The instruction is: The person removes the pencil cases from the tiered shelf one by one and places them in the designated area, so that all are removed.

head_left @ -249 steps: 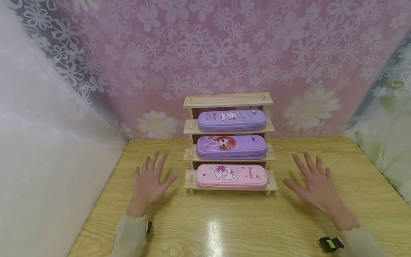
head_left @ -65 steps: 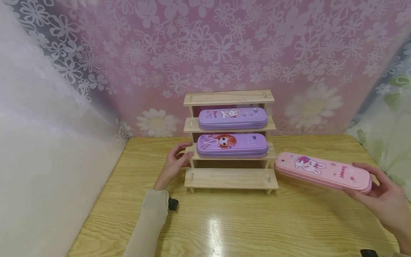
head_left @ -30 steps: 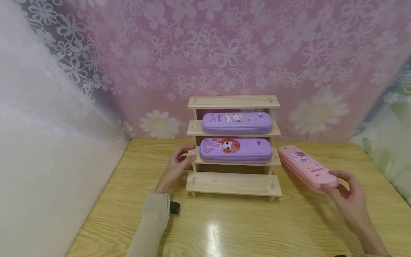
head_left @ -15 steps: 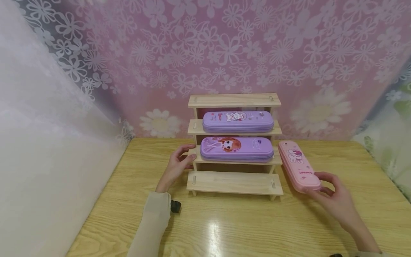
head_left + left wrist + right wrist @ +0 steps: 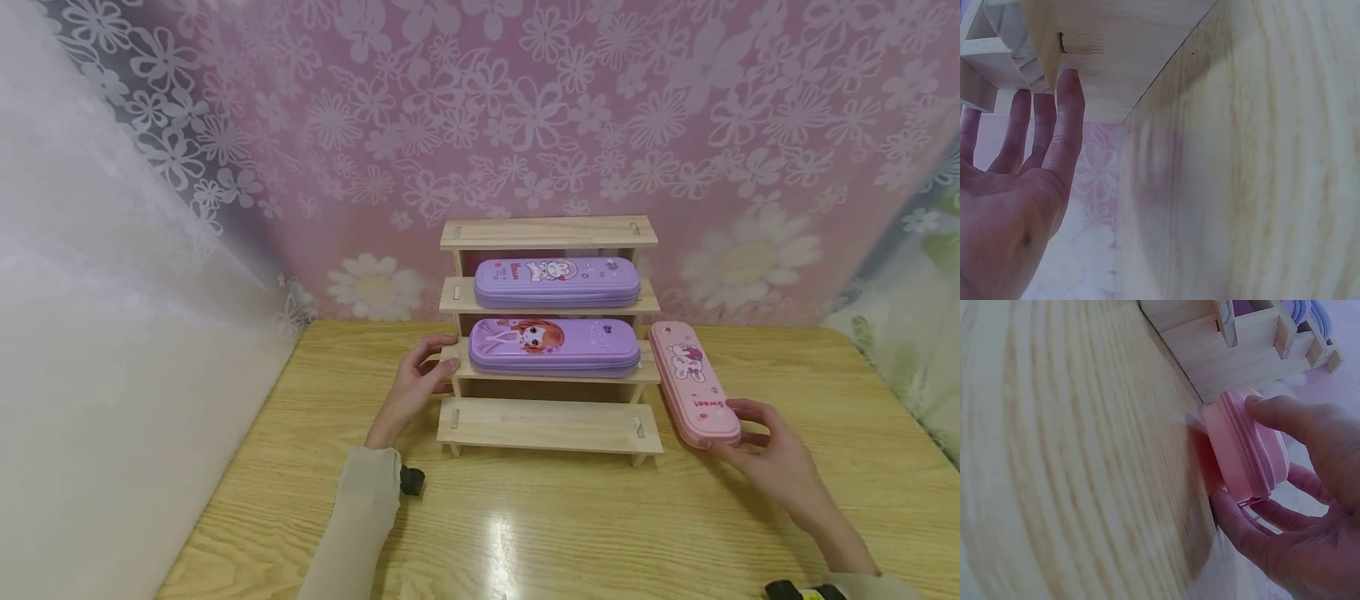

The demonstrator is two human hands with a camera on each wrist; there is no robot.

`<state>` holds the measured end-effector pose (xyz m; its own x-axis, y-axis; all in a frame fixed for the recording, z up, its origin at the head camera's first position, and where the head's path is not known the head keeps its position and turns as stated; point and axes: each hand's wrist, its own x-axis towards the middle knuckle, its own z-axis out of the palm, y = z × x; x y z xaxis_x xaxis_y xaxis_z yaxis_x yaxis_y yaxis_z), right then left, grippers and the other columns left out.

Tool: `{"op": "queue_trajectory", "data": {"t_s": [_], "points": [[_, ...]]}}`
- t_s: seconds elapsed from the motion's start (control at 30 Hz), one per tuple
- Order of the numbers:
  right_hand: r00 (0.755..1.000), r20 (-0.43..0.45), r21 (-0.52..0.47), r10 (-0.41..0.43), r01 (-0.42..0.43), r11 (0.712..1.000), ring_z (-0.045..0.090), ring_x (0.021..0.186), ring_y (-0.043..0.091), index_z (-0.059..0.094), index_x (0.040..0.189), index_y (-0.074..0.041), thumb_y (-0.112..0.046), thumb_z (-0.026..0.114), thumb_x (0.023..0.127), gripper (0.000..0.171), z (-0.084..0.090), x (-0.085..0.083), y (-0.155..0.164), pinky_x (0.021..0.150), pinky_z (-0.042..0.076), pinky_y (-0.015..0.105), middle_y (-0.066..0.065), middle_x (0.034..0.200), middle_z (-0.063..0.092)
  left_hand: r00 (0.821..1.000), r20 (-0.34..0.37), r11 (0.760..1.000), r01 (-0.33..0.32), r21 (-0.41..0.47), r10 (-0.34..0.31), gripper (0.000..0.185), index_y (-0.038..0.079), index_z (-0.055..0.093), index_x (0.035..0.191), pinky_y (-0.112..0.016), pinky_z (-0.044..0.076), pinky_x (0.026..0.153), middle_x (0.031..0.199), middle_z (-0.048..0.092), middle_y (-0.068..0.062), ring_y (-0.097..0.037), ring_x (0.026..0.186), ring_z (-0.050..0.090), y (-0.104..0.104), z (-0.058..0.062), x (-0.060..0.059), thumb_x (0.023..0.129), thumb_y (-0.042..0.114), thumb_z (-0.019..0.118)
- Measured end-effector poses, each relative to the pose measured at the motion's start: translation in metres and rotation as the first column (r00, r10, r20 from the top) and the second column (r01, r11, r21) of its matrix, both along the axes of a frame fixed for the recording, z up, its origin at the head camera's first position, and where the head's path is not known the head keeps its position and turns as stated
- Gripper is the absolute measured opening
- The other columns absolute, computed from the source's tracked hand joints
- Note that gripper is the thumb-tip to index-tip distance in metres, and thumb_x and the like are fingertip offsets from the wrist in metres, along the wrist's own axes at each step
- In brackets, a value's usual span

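- The left arm wears a long, loose sleeve [image 5: 358,521] of pale beige cloth that reaches down to the wrist.
- A small black device [image 5: 412,481] sits at the left wrist, just past the sleeve's edge.
- The right arm wears the same pale beige sleeve [image 5: 862,586], seen only at the bottom edge of the head view.
- A second black device [image 5: 798,591] with a yellowish patch sits at the right wrist.
- Both hands are bare, with no rings or gloves.

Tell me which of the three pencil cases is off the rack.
The pink case. It lies on the table right of the rack, its near end held by the right hand. Both purple cases sit on shelves.
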<state>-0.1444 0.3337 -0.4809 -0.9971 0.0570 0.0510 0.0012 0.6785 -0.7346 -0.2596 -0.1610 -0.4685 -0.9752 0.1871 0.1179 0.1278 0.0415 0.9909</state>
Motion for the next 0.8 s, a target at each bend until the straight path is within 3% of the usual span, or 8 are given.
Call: {"op": "queue_trajectory", "data": {"t_s": [0.1,0.23,0.37,0.43,0.5,0.6,0.7,0.8], "points": [[1.0,0.001,0.016,-0.003,0.003,1.0,0.054,0.095,-0.005,0.04,0.148,0.001,-0.029,0.081,0.09,0.077,-0.001,-0.001,0.001,0.066,0.053,0.015,0.033,0.139,0.049,1.0,0.003,1.0,-0.002,-0.006,0.002,0.038,0.014,0.059,0.137,-0.05,0.063,0.079,0.131,0.058,-0.012,-0.02,0.097,0.066,0.0,0.0,0.0,0.099,0.017,0.067],[1.0,0.02,0.007,0.004,-0.004,1.0,0.046,0.091,-0.018,0.04,0.148,0.001,-0.029,0.081,0.09,0.077,-0.001,-0.001,0.002,0.067,0.053,0.015,0.033,0.139,0.049,1.0,0.004,1.0,-0.005,-0.002,0.005,0.039,0.013,0.059,0.137,-0.051,0.062,0.08,0.13,0.058,-0.012,-0.021,0.097,0.066,0.0,0.001,0.0,0.099,0.017,0.068],[0.999,0.036,0.013,0.008,-0.008,1.0,0.064,0.103,0.014,0.04,0.148,0.001,-0.03,0.08,0.091,0.077,0.0,-0.001,0.003,0.067,0.052,0.014,0.033,0.139,0.049,1.0,0.003,1.0,-0.01,-0.002,0.01,0.037,0.015,0.06,0.135,-0.052,0.062,0.08,0.13,0.058,-0.011,-0.022,0.098,0.066,0.001,0.001,0.0,0.099,0.018,0.068],[0.999,0.038,0.019,-0.003,0.002,1.0,0.065,0.104,0.016,0.041,0.148,0.001,-0.033,0.08,0.09,0.077,0.0,-0.001,0.005,0.068,0.052,0.013,0.033,0.139,0.05,1.0,0.0,1.0,-0.01,-0.005,0.01,0.036,0.016,0.06,0.135,-0.054,0.062,0.081,0.131,0.059,-0.011,-0.023,0.099,0.066,0.001,0.001,0.001,0.099,0.018,0.067],[0.999,0.035,0.017,-0.015,0.014,1.0,0.063,0.1,0.001,0.042,0.148,-0.001,-0.036,0.079,0.091,0.077,0.001,0.0,0.006,0.067,0.05,0.011,0.033,0.14,0.05,1.0,0.0,1.0,-0.01,-0.008,0.01,0.036,0.016,0.06,0.135,-0.057,0.061,0.082,0.131,0.059,-0.01,-0.023,0.099,0.066,0.001,0.001,0.001,0.1,0.018,0.067],[0.999,0.002,0.013,-0.04,0.04,0.999,0.042,0.092,-0.025,0.045,0.148,-0.002,-0.039,0.076,0.092,0.073,0.002,0.0,0.008,0.067,0.048,0.007,0.032,0.143,0.05,1.0,0.0,1.0,-0.009,-0.008,0.009,0.037,0.016,0.059,0.136,-0.061,0.059,0.084,0.132,0.059,-0.011,-0.023,0.099,0.066,0.001,0.001,0.002,0.099,0.017,0.067],[0.997,-0.057,0.004,-0.052,0.052,0.999,0.036,0.095,-0.028,0.046,0.147,-0.002,-0.036,0.074,0.095,0.068,0.003,0.002,0.01,0.068,0.047,0.003,0.031,0.145,0.047,1.0,0.001,1.0,-0.011,-0.012,0.011,0.038,0.015,0.059,0.136,-0.06,0.059,0.084,0.132,0.059,-0.012,-0.022,0.099,0.066,0.001,0.001,0.001,0.099,0.017,0.067],[0.991,-0.116,-0.01,-0.067,0.066,0.998,0.036,0.1,-0.025,0.049,0.148,-0.007,-0.034,0.074,0.095,0.064,0.006,0.002,0.012,0.071,0.045,0.0,0.018,0.148,0.047,1.0,0.002,1.0,-0.016,-0.015,0.016,0.038,0.015,0.059,0.136,-0.057,0.061,0.082,0.132,0.059,-0.012,-0.021,0.098,0.066,0.001,0.0,0.0,0.1,0.017,0.067]]}}
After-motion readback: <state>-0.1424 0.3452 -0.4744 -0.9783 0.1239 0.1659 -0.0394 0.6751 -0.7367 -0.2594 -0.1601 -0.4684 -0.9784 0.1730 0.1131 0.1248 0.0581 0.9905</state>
